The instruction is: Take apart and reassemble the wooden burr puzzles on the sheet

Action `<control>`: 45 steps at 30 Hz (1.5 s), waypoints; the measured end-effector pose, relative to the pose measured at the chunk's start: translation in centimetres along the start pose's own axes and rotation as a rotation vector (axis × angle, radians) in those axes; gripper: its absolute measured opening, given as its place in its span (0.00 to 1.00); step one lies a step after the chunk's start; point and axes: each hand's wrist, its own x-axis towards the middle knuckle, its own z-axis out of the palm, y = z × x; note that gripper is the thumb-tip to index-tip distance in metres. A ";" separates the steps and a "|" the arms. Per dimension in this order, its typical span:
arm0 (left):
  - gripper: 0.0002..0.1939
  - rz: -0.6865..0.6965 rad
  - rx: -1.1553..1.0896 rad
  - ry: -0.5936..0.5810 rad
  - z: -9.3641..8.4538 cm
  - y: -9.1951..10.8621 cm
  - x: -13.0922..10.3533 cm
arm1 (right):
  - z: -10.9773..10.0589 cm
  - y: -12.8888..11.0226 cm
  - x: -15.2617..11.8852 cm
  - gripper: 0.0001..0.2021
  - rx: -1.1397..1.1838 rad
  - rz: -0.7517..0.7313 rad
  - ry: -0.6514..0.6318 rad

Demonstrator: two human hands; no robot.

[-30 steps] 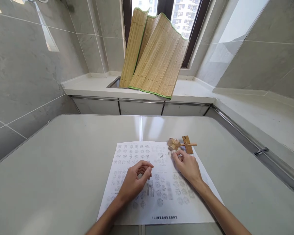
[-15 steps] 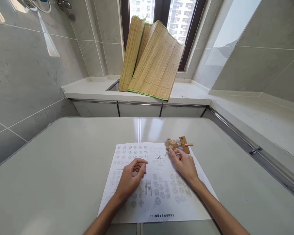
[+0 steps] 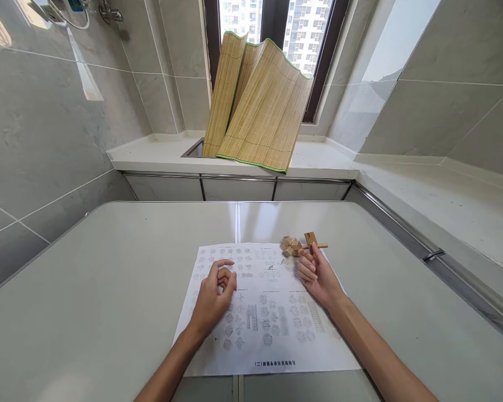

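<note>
My left hand (image 3: 216,293) hovers over the left part of the printed sheet (image 3: 285,355), empty, fingers loosely curled. At the sheet's far right corner, my right hand (image 3: 318,278) has its fingertips at the wooden stick (image 3: 323,246); I can't tell whether they pinch it. The faceted wooden block (image 3: 290,246) sits at the sheet's far edge, beside the small wooden plate (image 3: 309,237).
</note>
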 end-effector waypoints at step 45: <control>0.44 0.046 -0.460 -0.244 2.2 1.6 -1.8 | 4.5 4.5 -6.0 0.13 -1.019 -0.253 -0.511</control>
